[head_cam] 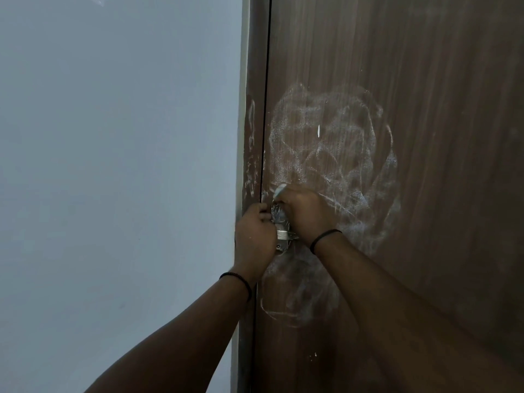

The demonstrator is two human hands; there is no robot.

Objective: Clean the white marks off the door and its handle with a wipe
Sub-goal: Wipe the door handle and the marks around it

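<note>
A dark brown wooden door [425, 137] fills the right half of the view, smeared with swirling white marks [334, 148] above and below the handle. The metal handle [283, 236] sits at the door's left edge, mostly hidden between my hands. My right hand [306, 214] grips a white wipe [279, 190] and presses it on the top of the handle; only a small corner of the wipe shows. My left hand [255, 236] curls round the handle from the left side.
The brown door frame [252, 137] left of the door carries more white streaks. A pale grey wall [113, 165] takes up the left half of the view. Both wrists wear thin black bands.
</note>
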